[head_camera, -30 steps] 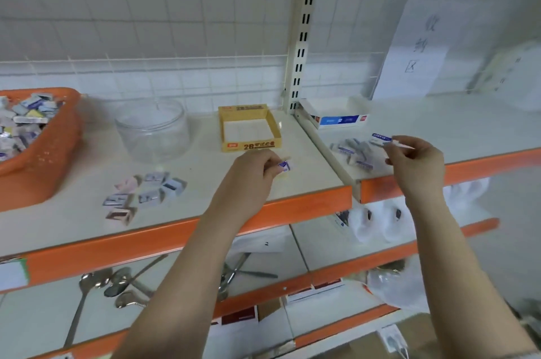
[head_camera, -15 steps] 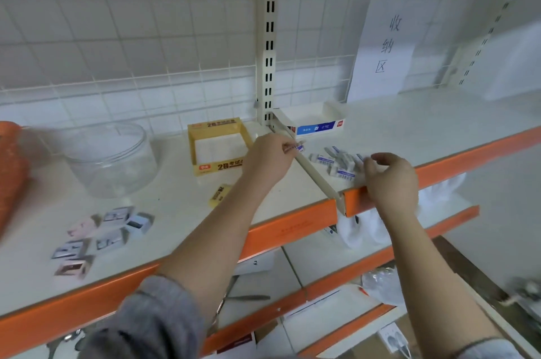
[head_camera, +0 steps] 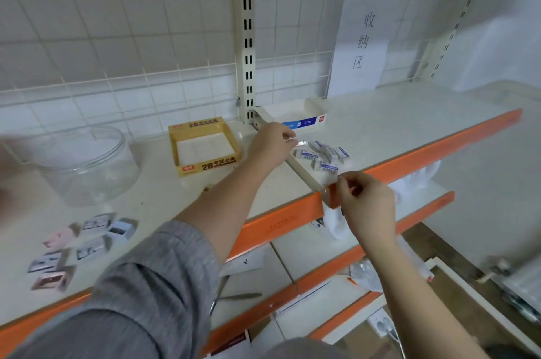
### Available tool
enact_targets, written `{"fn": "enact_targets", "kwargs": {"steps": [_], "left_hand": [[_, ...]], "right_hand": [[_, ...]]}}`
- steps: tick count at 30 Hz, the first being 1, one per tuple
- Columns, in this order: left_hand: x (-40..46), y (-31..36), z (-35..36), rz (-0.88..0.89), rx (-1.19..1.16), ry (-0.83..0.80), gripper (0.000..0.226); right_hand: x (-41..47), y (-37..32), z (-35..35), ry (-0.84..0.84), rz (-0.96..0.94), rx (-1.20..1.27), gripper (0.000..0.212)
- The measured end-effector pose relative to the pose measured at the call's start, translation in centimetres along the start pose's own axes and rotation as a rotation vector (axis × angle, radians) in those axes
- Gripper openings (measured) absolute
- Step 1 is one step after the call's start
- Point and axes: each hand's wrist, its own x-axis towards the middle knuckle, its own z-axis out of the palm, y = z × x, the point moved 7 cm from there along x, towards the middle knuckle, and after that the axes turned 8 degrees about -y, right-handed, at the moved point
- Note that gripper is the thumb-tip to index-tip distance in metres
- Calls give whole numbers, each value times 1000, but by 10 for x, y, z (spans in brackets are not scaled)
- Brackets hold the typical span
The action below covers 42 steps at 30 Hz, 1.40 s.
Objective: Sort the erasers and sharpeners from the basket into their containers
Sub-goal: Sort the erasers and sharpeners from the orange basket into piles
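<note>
The left hand (head_camera: pixel 270 143) has moved over to the eraser pile (head_camera: pixel 322 155) on the shelf (head_camera: pixel 409 124), fingers pinching one small eraser (head_camera: pixel 300 143). The right hand (head_camera: pixel 364 202) let go and pulled back, fingers curled, holding nothing. Another eraser joins the pile soon.

Left hand (head_camera: pixel 270 143) pinches a small clear-wrapped item (head_camera: pixel 300 143) above the pile of white erasers with blue labels (head_camera: pixel 323 155) on the white shelf (head_camera: pixel 395 121). Right hand (head_camera: pixel 364 202), fingers curled, sits at the shelf's orange front edge (head_camera: pixel 439 148).
</note>
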Motion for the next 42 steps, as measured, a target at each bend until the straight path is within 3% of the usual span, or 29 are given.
{"fn": "enact_targets", "kwargs": {"steps": [4, 11, 17, 25, 31, 42], "left_hand": [[-39, 1, -22, 10, -26, 123, 21], [-159, -41, -83, -139, -86, 343, 19], [-272, -85, -174, -263, 37, 534, 16], [-383, -166, -299, -276, 148, 782, 15], [-423, -231, -367, -317, 74, 792, 15], [-442, -279, -403, -302, 8, 691, 17]], "right_hand": [[-6, -14, 10, -94, -66, 11, 13], [-28, -70, 54, -198, -238, 47, 8], [-68, -158, 107, -298, -430, 174, 9], [-135, -277, 196, -369, -546, 244, 5], [-175, -359, 267, -440, -603, 143, 10], [-182, -431, 362, -706, -800, -346, 18]]}}
